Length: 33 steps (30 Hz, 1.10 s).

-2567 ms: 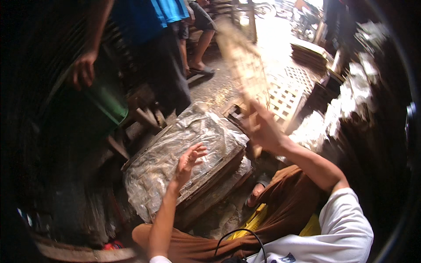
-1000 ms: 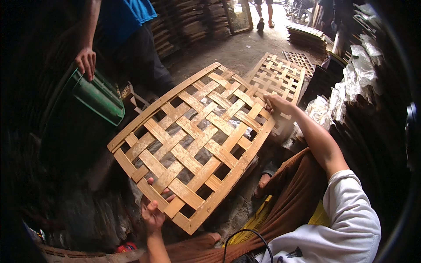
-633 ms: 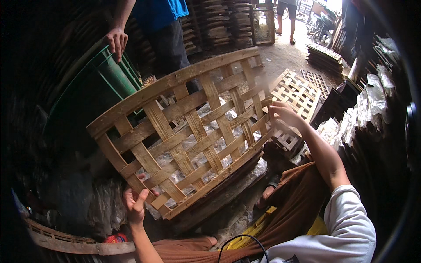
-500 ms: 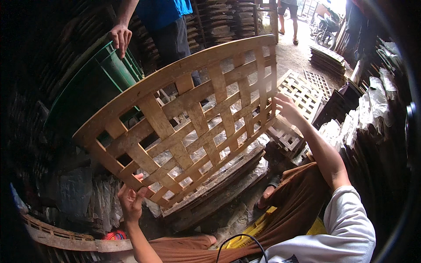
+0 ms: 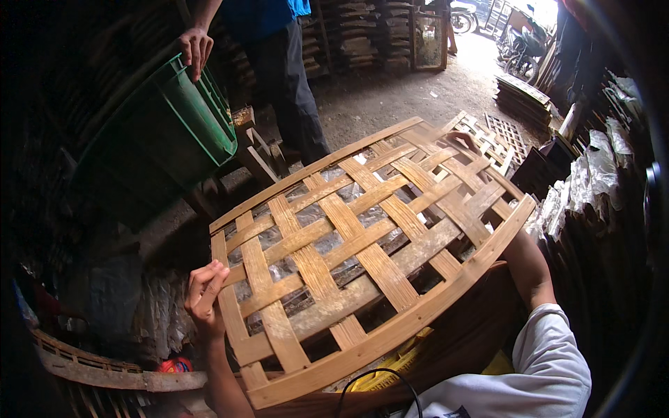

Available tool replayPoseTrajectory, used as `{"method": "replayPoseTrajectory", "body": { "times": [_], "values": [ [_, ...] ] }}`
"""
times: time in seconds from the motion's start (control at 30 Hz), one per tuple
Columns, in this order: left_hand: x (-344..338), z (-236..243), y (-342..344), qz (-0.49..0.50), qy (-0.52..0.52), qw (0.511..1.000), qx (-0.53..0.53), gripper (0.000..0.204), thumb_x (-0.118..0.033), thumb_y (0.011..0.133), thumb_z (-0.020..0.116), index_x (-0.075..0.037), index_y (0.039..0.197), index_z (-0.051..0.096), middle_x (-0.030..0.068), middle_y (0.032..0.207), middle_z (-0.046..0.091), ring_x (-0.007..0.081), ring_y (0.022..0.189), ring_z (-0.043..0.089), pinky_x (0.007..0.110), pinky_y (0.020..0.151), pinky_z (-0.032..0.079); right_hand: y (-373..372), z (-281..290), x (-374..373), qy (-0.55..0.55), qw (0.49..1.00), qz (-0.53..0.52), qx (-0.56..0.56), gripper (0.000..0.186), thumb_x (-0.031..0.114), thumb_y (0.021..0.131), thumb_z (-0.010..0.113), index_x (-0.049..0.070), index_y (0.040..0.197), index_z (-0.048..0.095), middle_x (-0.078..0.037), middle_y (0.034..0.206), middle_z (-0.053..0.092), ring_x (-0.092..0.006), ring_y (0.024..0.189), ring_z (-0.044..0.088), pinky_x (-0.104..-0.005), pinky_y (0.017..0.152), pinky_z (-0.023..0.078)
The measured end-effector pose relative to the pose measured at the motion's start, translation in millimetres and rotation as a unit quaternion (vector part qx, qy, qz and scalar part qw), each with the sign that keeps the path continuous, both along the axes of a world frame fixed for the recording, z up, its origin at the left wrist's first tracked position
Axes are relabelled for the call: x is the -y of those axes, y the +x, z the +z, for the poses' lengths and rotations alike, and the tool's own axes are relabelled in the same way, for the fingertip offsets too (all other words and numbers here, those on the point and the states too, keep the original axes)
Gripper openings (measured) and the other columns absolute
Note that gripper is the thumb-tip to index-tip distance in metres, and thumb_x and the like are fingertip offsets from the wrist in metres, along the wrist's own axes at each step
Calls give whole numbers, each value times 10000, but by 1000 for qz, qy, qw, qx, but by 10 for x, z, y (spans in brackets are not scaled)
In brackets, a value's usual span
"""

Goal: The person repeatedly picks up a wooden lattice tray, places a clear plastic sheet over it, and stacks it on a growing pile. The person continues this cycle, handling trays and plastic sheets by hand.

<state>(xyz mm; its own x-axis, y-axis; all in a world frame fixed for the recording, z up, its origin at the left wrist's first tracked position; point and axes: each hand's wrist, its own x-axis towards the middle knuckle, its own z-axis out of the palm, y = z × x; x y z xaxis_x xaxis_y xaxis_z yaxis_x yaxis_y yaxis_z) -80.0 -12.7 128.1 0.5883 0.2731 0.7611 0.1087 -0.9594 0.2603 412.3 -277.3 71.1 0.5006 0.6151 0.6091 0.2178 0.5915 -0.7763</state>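
I hold a woven wooden lattice panel (image 5: 362,258) tilted over my lap, its near edge low. My left hand (image 5: 208,289) grips its left edge, fingers bent over the frame strip. My right hand (image 5: 463,142) is at the far right edge, mostly hidden behind the slats, with my forearm passing under the panel. Crumpled clear plastic shows through the gaps beneath it. Another lattice panel (image 5: 491,141) lies just beyond my right hand.
A co-worker's hand (image 5: 196,50) rests on a green plastic bin (image 5: 150,150) at left, with their dark-trousered legs (image 5: 296,104) beside it. Stacked boards (image 5: 519,97) and motorcycles (image 5: 523,52) are toward the bright opening. Plastic-covered sheets (image 5: 592,181) line the right, a curved slatted piece (image 5: 104,369) lower left.
The panel, first raised blurred in my right hand, came into both hands. Since half a second ago its far edge has dropped and its near edge has swung toward me, covering more of my lap.
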Motion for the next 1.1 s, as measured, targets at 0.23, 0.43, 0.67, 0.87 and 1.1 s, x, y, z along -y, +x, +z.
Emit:
{"method": "replayPoseTrajectory", "body": {
  "times": [0.23,0.43,0.67,0.87,1.1],
  "values": [
    [-160,-55,37,-6,14,1000,-8,279,-66,735,681,5,1001,632,138,932,649,286,915,631,355,810,502,76,-19,31,-62,994,-84,-10,457,281,775,634,21,1123,494,-93,1006,564,-153,903,524,-293,788,442],
    [-245,-257,-35,-34,-250,962,109,537,-122,764,730,14,1215,472,125,984,666,200,940,628,315,872,463,148,62,-6,-193,962,-191,-6,394,281,741,604,15,1026,549,-64,890,569,-139,806,513,-283,715,426],
    [-326,-223,-110,37,-292,949,110,358,36,768,670,-12,1089,518,82,965,646,130,890,609,244,793,475,-34,204,-158,-328,895,-301,-13,224,203,687,527,19,791,600,-6,658,534,-107,611,456,-266,571,355],
    [-304,-137,-155,-16,-428,901,76,243,-58,773,709,-7,931,531,63,846,647,94,774,600,236,688,474,-271,306,-282,-301,919,-226,-113,174,131,689,469,37,813,549,-30,640,516,-144,601,524,-325,555,462],
    [-558,-548,-450,59,-475,856,-194,241,-156,814,693,-6,807,504,25,632,584,57,548,514,227,497,425,-120,-132,-271,-472,858,-157,-133,220,252,753,490,125,573,477,20,501,403,-121,423,363,-294,401,292]
  ]
}}
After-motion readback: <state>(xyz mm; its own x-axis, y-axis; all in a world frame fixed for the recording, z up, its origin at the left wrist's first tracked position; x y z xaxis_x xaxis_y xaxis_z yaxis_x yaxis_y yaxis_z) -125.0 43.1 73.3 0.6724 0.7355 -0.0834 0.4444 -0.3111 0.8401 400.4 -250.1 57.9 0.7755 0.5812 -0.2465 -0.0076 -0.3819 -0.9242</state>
